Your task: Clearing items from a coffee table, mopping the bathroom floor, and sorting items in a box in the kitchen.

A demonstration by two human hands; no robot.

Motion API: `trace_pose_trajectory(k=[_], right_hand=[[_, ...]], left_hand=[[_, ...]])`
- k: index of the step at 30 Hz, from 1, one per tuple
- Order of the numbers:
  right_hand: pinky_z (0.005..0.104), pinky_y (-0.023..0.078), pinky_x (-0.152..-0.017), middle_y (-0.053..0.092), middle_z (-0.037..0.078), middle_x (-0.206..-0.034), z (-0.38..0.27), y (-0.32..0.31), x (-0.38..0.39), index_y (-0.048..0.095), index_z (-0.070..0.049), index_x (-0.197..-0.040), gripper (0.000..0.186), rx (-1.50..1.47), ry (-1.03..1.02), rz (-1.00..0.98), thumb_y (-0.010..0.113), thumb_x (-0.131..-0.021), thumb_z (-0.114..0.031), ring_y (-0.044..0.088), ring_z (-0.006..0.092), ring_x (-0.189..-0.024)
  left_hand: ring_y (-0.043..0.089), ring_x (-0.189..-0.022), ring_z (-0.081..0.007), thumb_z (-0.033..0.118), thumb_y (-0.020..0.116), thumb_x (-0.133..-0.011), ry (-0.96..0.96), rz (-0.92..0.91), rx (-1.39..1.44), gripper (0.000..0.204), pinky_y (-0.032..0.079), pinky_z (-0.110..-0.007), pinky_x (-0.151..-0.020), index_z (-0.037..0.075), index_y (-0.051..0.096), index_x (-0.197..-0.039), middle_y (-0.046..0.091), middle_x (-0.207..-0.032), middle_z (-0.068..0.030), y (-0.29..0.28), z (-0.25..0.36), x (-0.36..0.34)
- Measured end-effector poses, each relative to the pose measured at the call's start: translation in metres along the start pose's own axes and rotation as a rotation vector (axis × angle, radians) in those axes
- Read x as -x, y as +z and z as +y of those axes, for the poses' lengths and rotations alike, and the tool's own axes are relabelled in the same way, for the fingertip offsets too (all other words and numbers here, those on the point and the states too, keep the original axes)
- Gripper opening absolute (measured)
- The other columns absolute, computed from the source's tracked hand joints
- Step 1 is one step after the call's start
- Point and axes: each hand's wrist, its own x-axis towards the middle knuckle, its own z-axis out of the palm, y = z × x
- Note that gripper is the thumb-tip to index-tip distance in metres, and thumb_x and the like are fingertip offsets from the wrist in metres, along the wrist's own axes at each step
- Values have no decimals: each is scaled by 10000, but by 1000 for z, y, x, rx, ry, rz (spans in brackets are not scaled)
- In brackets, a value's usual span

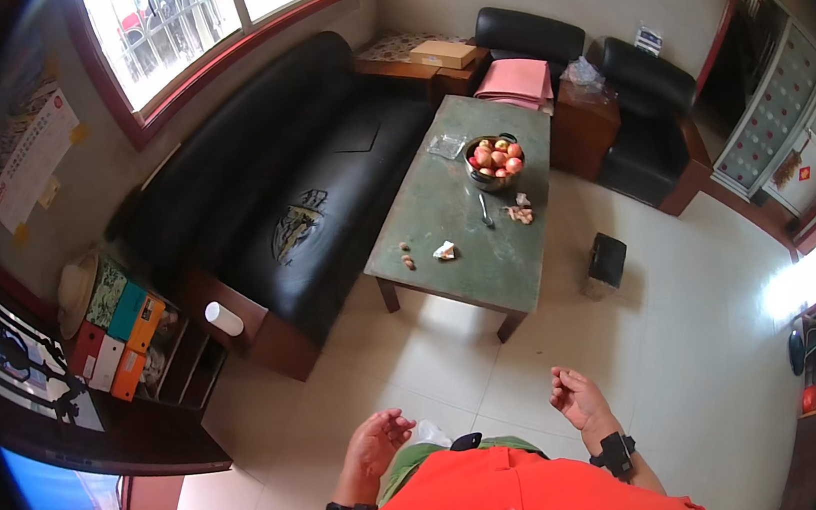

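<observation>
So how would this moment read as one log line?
left hand: empty, half-curled | right hand: empty, half-curled | table: ahead, bowl of apples on it

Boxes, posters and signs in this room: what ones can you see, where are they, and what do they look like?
Cardboard box: flat, tan, on the corner table behind the sofa.
Wall calendar: tall white sheet, red top, left of the window.
File boxes: red, white, orange, teal, on the left shelf.
Red square signs: small, on the right cabinet doors.
</observation>
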Motion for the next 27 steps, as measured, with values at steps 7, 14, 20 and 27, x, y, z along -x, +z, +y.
trace_pose_trajectory(k=[7, 14, 20, 27], right_hand=[[238, 471, -632, 535, 1, -775, -44, 79, -105, 546, -47, -1007, 168, 207, -28, 26, 487, -913, -174, 514, 89, -659], [240, 476, -661, 578, 37, -849, -110, 77, -245, 555, -27, -1033, 202, 655, 39, -16, 480, -908, -166, 544, 86, -692], [237, 485, -667, 590, 53, -898, -170, 70, -394, 543, -14, -1077, 243, 755, 111, -60, 466, -905, -167, 551, 83, -707], [244, 495, -677, 590, 74, -972, -222, 113, -524, 514, 0, -1151, 305, 793, 143, -162, 480, -901, -170, 568, 112, -765]], left_hand=[[605, -866, -251, 160, 438, -910, 32, 93, -148, 178, 484, -339, -763, 30, 558, -930, 609, -812, -69, 35, 118, -93], [606, -871, -255, 156, 426, -917, 3, 139, -132, 180, 489, -324, -755, 24, 549, -930, 598, -810, -84, 69, 168, -220], [607, -877, -267, 161, 449, -908, -73, 274, -100, 173, 492, -338, -759, 35, 568, -914, 615, -814, -85, 110, 194, -322], [604, -888, -264, 172, 440, -913, -68, 235, -90, 196, 488, -342, -776, 23, 565, -937, 611, -833, -92, 148, 236, -422]])
